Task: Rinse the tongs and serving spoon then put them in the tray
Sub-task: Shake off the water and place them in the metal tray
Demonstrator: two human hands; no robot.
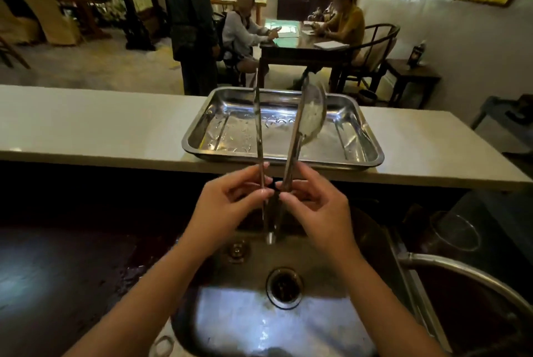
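Observation:
I hold a pair of steel tongs [291, 143] upright over the sink [230, 328], hinge end down and the two arms spread in a V. My left hand [227, 201] pinches the thin left arm, and my right hand [317, 204] pinches the right arm, which ends in a spoon-shaped head [313, 114]. A small black ring [274, 185] sits between the arms at my fingertips. Behind the tongs, a wet steel tray [373, 143] rests on the pale counter with nothing in it. I cannot make out a separate serving spoon.
The sink drain [284, 287] lies below my hands, and a curved faucet pipe [461, 273] arcs in from the right. A clear container [455, 230] stands at the right. Beyond the counter [101, 126] one person stands and others sit at a dark table [302, 51].

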